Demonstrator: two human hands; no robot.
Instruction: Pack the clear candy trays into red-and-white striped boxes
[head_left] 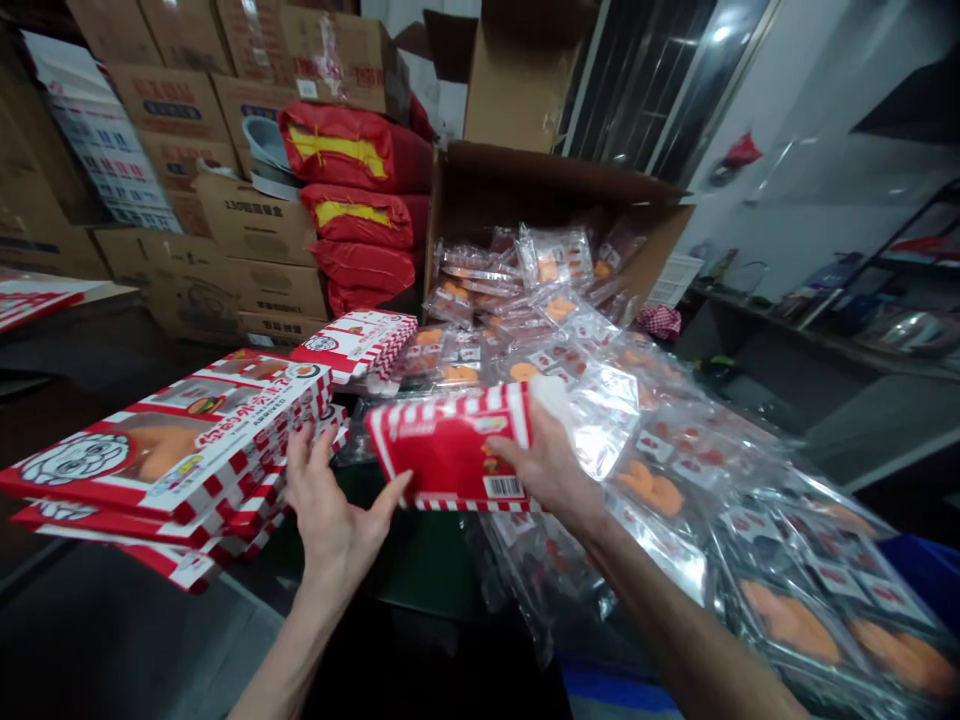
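Observation:
My right hand (551, 465) is closed around one end of a red and white printed cardboard box (450, 450), with a barcode on the side facing me. The box is raised and tilted over the dark green work surface. Spread wide, the fingers of my left hand (337, 500) hold nothing. Its thumb tip is at the box's lower left edge; whether it touches cannot be told. Its other fingertips are beside a stack of similar printed boxes (172, 440). Another such box (360, 340) lies behind that stack.
A pile of clear plastic packs (652, 485) with orange items spreads across the right side. It spills from a large open carton (562, 165). Stacked red sacks (360, 150) and brown cartons (262, 220) stand behind. A cluttered counter (825, 340) is at far right.

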